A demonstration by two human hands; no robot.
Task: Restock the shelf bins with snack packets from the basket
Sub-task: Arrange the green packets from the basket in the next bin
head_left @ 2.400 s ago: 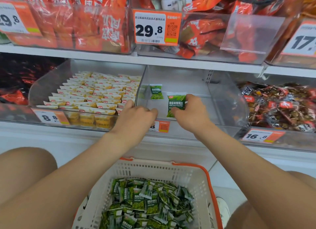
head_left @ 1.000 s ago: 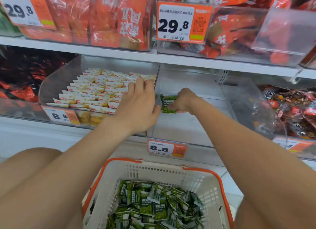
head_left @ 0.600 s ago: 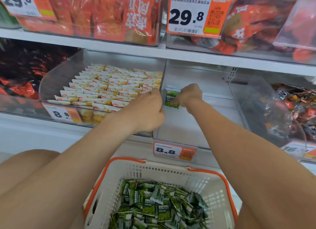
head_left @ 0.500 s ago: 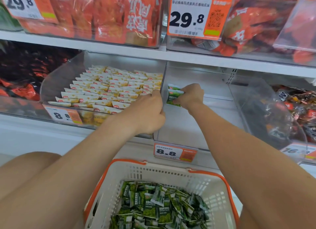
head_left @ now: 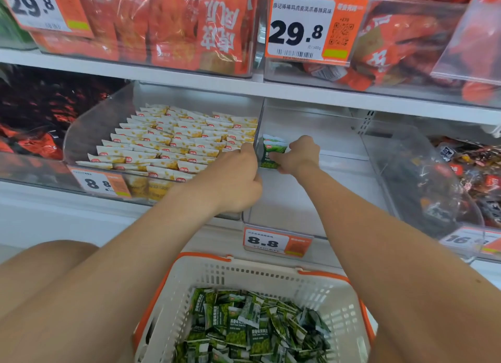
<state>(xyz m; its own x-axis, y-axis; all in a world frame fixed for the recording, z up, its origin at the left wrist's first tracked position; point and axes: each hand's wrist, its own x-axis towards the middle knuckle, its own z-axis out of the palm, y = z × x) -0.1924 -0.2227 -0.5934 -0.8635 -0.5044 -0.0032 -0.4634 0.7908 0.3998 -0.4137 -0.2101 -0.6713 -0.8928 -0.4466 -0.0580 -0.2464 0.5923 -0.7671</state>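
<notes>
Since the earliest look, the two green snack packets (head_left: 272, 152) no longer lie apart near the front of the clear shelf bin (head_left: 298, 200). They now stand together deep in its back left corner, against the divider shared with the neighbouring bin of yellow packets (head_left: 176, 143). Both hands have reached further into the shelf, and from half a second ago almost nothing has shifted. The right hand (head_left: 301, 156) pinches the pair from the right side, its fingers curled round their lower edge. The left hand (head_left: 238, 172) is bunched at the divider's top edge, just beside the packets. Whether it grips the divider or merely rests there cannot be told. The held packets are small pillow sachets, dark green below with a white crimped top and a small red logo. They stand upright and overlap each other. The floor of the bin around them is bare white. An orange 8.8 price tag (head_left: 276, 242) hangs at its front lip. Below the arms sits the white basket (head_left: 260, 270) with orange trim, holding a loose heap of matching green packets (head_left: 252, 327).
</notes>
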